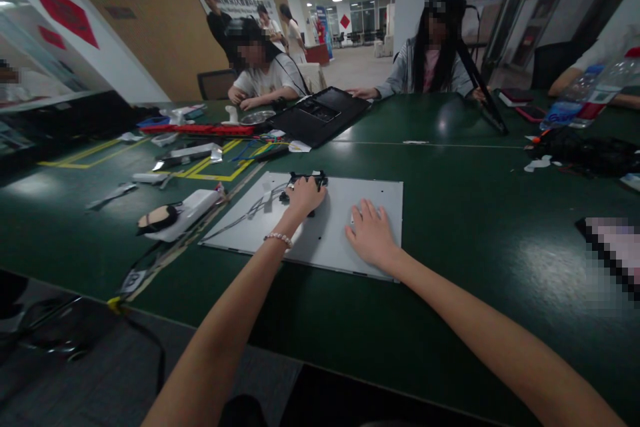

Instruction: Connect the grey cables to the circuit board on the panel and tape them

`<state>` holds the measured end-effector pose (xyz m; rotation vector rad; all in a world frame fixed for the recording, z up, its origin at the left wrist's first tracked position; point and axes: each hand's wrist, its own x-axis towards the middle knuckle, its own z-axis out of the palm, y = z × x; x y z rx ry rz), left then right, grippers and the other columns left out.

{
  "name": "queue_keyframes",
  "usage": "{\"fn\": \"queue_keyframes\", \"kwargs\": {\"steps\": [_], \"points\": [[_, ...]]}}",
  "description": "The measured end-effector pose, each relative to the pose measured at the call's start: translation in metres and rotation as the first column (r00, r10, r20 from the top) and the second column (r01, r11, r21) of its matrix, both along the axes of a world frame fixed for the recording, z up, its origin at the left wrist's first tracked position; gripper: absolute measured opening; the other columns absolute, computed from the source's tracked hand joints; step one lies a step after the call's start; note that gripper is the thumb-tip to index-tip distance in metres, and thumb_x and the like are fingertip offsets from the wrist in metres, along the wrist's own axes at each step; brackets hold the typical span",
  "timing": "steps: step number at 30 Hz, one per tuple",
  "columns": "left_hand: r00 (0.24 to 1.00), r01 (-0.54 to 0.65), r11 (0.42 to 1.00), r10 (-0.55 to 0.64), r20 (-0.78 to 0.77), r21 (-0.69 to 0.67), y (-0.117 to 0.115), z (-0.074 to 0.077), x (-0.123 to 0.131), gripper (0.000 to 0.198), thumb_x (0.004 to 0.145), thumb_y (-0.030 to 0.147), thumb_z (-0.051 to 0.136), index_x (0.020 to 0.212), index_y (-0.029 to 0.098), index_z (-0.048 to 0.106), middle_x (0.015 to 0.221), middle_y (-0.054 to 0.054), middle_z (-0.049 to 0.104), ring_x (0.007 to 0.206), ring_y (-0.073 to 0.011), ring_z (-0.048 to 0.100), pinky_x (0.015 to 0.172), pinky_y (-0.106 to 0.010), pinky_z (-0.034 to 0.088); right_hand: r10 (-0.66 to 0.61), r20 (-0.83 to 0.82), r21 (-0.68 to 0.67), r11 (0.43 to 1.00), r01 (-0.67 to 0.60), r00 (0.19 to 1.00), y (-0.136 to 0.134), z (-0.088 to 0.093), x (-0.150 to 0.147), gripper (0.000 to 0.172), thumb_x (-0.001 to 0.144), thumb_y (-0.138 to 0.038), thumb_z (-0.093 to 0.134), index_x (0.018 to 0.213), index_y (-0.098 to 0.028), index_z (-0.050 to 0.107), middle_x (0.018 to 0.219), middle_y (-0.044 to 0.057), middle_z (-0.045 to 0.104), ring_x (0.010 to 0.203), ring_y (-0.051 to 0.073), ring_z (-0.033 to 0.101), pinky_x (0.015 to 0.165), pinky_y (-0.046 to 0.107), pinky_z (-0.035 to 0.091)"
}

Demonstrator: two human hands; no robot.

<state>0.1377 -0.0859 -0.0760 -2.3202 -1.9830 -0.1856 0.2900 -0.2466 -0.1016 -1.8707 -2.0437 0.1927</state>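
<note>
A flat light-grey panel (340,250) lies on the green table. Near its far edge, my left hand (306,195) is on a black bracket-like part (320,179), with the fingertips partly hidden; whether they grip it is unclear. My right hand (371,232) rests flat on the panel's right side, fingers spread, holding nothing. Grey cables (245,215) run across the panel's left side from the black part toward the near left corner, under a piece of pale tape (268,198).
The green table (465,213) bears a black panel (320,113) at the far middle, a white device (187,213) at left, bottles (603,90) at far right and a phone-like object (615,247) at right. Two people sit across the table.
</note>
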Motion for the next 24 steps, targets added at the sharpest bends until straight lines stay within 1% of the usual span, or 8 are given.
{"fn": "queue_keyframes", "kwargs": {"steps": [3, 6, 8, 11, 15, 19, 21, 24], "points": [[0.998, 0.051, 0.995, -0.054, 0.032, 0.088, 0.002, 0.008, -0.014, 0.043, 0.094, 0.041, 0.042, 0.125, 0.015, 0.055, 0.127, -0.018, 0.058, 0.118, -0.0322, 0.054, 0.099, -0.048, 0.040, -0.001, -0.003, 0.000, 1.000, 0.001, 1.000, 0.000, 0.001, 0.000, 0.059, 0.098, -0.040, 0.033, 0.146, -0.006, 0.039, 0.155, 0.022, 0.029, 0.145, 0.030, 0.022, 0.116, 0.051, 0.014], [0.996, 0.093, 0.978, -0.091, -0.020, 0.184, 0.006, 0.023, -0.044, 0.041, 0.094, 0.035, 0.041, 0.126, 0.015, 0.056, 0.129, -0.015, 0.059, 0.119, -0.0287, 0.054, 0.099, -0.039, 0.042, 0.006, -0.005, -0.004, 1.000, -0.006, 1.000, -0.001, 0.002, 0.001, 0.059, 0.098, -0.040, 0.033, 0.146, -0.006, 0.039, 0.156, 0.022, 0.029, 0.145, 0.030, 0.022, 0.116, 0.051, 0.014], [0.991, 0.107, 0.989, -0.098, -0.091, 0.102, 0.010, 0.031, -0.073, 0.045, 0.089, 0.036, 0.048, 0.128, 0.015, 0.057, 0.130, -0.014, 0.059, 0.121, -0.0292, 0.054, 0.100, -0.037, 0.042, 0.010, -0.008, -0.010, 1.000, -0.010, 1.000, -0.001, 0.002, 0.002, 0.060, 0.098, -0.041, 0.032, 0.146, -0.006, 0.039, 0.156, 0.022, 0.028, 0.145, 0.031, 0.021, 0.116, 0.051, 0.014], [0.982, 0.119, 0.980, -0.140, -0.127, -0.156, 0.016, 0.037, -0.120, 0.055, 0.080, 0.041, 0.056, 0.130, 0.015, 0.058, 0.127, -0.011, 0.063, 0.115, -0.0278, 0.059, 0.096, -0.031, 0.045, 0.017, -0.018, -0.038, 0.999, -0.018, 1.000, -0.002, 0.005, 0.002, 0.061, 0.098, -0.042, 0.030, 0.147, -0.006, 0.036, 0.157, 0.022, 0.026, 0.146, 0.031, 0.019, 0.116, 0.052, 0.013], [0.976, 0.143, 0.969, -0.172, -0.133, -0.202, 0.017, 0.031, -0.159, 0.053, 0.077, 0.034, 0.055, 0.128, 0.018, 0.062, 0.121, -0.009, 0.067, 0.111, -0.0275, 0.062, 0.096, -0.031, 0.045, 0.035, -0.033, -0.071, 0.997, -0.038, 0.999, -0.003, 0.009, 0.004, 0.062, 0.099, -0.043, 0.028, 0.149, -0.006, 0.034, 0.158, 0.021, 0.024, 0.147, 0.030, 0.018, 0.117, 0.051, 0.012], [0.987, 0.040, 0.995, -0.054, -0.151, -0.095, 0.012, 0.028, -0.160, 0.041, 0.084, 0.025, 0.045, 0.118, 0.021, 0.070, 0.117, -0.008, 0.070, 0.109, -0.0269, 0.063, 0.096, -0.033, 0.046, 0.036, -0.033, -0.065, 0.997, -0.038, 0.999, -0.004, 0.010, 0.005, 0.062, 0.099, -0.042, 0.028, 0.148, -0.005, 0.034, 0.158, 0.021, 0.024, 0.147, 0.030, 0.018, 0.117, 0.051, 0.012], [0.990, -0.006, 1.000, 0.005, -0.138, -0.009, 0.012, 0.033, -0.150, 0.040, 0.087, 0.023, 0.043, 0.115, 0.021, 0.071, 0.117, -0.009, 0.070, 0.108, -0.0272, 0.064, 0.095, -0.034, 0.046, 0.039, -0.033, -0.057, 0.998, -0.041, 0.999, -0.004, 0.009, 0.005, 0.062, 0.099, -0.042, 0.029, 0.148, -0.005, 0.035, 0.157, 0.022, 0.024, 0.147, 0.030, 0.018, 0.117, 0.051, 0.012], [0.996, -0.019, 0.988, 0.032, -0.080, 0.151, 0.020, 0.046, -0.129, 0.044, 0.092, 0.025, 0.036, 0.123, 0.018, 0.067, 0.116, -0.013, 0.069, 0.106, -0.0290, 0.064, 0.093, -0.038, 0.047, 0.028, -0.029, -0.053, 0.998, -0.030, 0.999, -0.003, 0.007, 0.004, 0.061, 0.099, -0.042, 0.030, 0.148, -0.006, 0.035, 0.157, 0.021, 0.025, 0.147, 0.030, 0.018, 0.117, 0.051, 0.012]]}}
